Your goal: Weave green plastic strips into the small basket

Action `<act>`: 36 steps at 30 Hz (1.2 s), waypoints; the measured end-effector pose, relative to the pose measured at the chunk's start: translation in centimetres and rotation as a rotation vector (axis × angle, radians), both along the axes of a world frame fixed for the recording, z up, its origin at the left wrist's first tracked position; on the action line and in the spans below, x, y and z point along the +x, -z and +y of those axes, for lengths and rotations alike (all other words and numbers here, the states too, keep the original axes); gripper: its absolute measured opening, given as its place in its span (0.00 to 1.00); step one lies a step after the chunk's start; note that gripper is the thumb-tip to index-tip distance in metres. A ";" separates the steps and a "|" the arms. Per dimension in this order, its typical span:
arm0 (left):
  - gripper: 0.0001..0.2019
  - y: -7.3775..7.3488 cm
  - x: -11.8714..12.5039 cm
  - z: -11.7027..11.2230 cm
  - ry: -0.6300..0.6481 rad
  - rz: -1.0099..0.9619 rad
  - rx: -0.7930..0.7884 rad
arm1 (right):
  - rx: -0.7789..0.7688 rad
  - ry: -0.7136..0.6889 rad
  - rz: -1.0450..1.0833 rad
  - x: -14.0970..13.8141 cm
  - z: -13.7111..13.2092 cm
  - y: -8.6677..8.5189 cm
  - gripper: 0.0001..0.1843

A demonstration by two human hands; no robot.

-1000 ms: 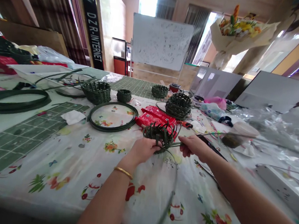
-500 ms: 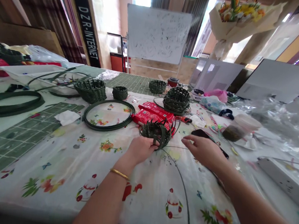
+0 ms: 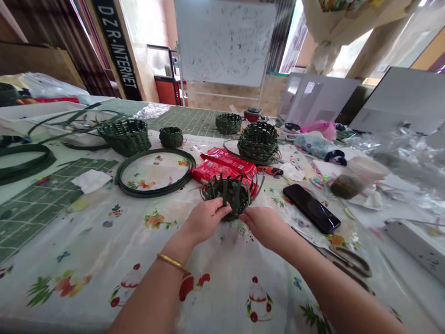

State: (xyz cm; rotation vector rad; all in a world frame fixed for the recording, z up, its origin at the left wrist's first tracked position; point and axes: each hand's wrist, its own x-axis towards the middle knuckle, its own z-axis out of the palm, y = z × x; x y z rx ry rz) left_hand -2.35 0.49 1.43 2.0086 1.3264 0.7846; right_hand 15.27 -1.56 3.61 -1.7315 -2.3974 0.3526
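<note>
**You are working at a small, round, dark-green woven basket [image 3: 236, 195]**

Your left hand [image 3: 205, 220] is pinching the basket's near wall between thumb and fingers, its forearm slanting up from below. Your right hand [image 3: 263, 226] is bending in from the right, fingertips bunching at the lower right side; whether they are gripping a strand, I cannot tell. The basket is sitting just in front of glossy red plastic packets [image 3: 212, 165] on the white, flower-printed worktop [image 3: 216, 313].

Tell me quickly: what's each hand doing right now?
Left hand: closed, holding the nearest woven basket by its near side.
Right hand: at the basket's right side; whether it grips anything cannot be told.
</note>
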 end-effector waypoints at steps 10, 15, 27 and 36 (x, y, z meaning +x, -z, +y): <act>0.11 1.1 0.7 0.5 -0.111 -0.215 -0.184 | -0.120 0.080 0.329 0.0 -0.6 2.7 0.19; 0.14 0.8 0.4 0.6 -0.112 -0.385 -0.199 | -0.239 0.112 0.484 -0.1 0.2 2.1 0.24; 0.13 -0.5 1.5 -1.1 -0.052 -0.476 -0.327 | -0.373 0.188 0.634 0.2 -0.4 2.4 0.23; 0.09 -0.5 1.6 -1.1 -0.084 -0.492 -0.340 | -0.443 0.157 0.682 0.5 -0.8 2.1 0.21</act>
